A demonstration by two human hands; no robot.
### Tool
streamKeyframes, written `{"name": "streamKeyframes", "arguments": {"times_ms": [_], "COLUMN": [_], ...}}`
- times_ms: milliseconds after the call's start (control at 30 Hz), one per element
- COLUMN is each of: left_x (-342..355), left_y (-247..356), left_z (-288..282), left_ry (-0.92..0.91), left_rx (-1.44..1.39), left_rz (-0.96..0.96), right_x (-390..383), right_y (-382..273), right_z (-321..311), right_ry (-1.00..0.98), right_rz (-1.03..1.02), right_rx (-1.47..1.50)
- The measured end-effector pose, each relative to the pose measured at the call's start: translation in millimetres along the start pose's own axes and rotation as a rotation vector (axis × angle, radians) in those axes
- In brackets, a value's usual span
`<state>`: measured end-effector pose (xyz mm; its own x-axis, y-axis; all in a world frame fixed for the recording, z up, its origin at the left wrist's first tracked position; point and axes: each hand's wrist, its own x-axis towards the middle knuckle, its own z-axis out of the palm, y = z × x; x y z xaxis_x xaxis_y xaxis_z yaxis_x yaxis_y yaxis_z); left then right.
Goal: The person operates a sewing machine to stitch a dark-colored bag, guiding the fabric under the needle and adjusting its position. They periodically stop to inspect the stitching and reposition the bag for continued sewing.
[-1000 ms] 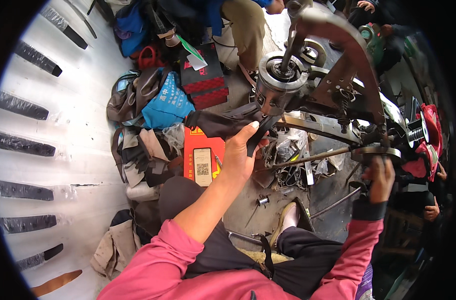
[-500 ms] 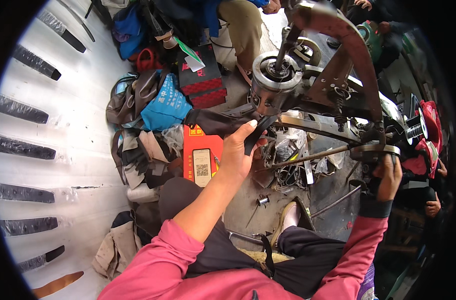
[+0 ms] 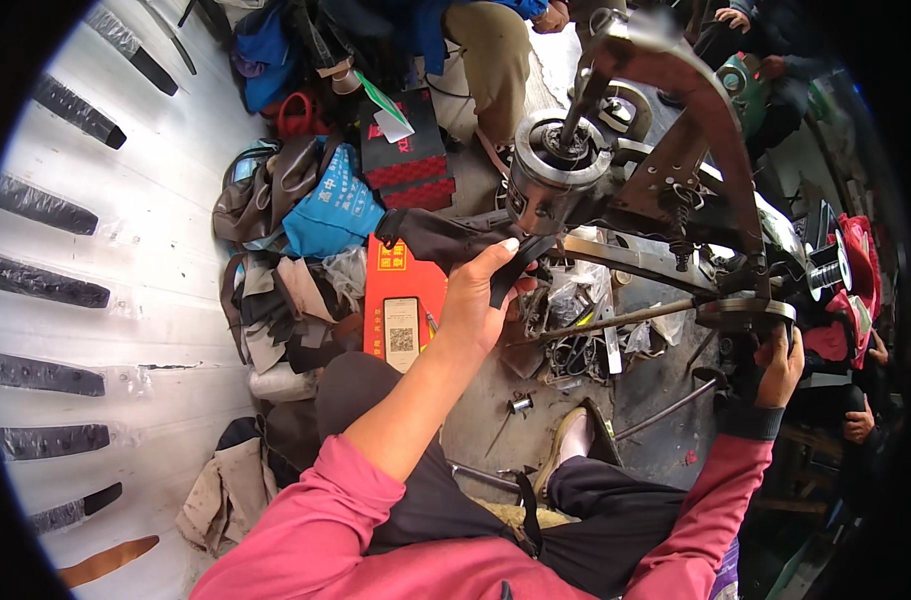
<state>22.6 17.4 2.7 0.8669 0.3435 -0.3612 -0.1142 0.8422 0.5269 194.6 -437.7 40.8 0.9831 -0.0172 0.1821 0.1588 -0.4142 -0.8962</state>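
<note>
A hand-cranked shoe-repair sewing machine (image 3: 666,75) of worn, rusty metal fills the upper right. Just below its round metal head (image 3: 556,185), my left hand (image 3: 481,285) pinches a black cloth piece (image 3: 441,245), thumb on top. The cloth's exact kind is unclear; it spreads left from my fingers, and its right end runs in under the head. My right hand (image 3: 778,368) has its fingers up against the rim of the machine's wheel (image 3: 746,313), curled round the near edge. Part of those fingers is hidden by the wheel.
A phone (image 3: 402,330) lies on a red box (image 3: 426,290) left of my left forearm. Beyond are a black-and-red box (image 3: 406,150), a blue bag (image 3: 331,205) and leather scraps (image 3: 286,310). Loose parts lie beneath the machine. Other people sit at the far side and right.
The machine's head has shifted slightly right and down in view. My left hand keeps its pinch on the cloth, and my right hand stays at the wheel with its fingers slightly shifted.
</note>
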Motion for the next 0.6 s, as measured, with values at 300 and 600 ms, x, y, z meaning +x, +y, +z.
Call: {"name": "streamKeyframes", "arguments": {"times_ms": [300,600], "left_x": [2,2], "left_y": [1,0], "left_z": [0,0], "left_ry": [0.0,0.032], "left_rx": [0.009,0.006], "left_rz": [-0.003,-0.028], "right_x": [-55,-7], "right_y": [24,74], "right_z": [80,25], "right_ry": [-0.394,-0.114], "right_rz": [0.167,0.269], "right_rx": [0.024,0.208]}}
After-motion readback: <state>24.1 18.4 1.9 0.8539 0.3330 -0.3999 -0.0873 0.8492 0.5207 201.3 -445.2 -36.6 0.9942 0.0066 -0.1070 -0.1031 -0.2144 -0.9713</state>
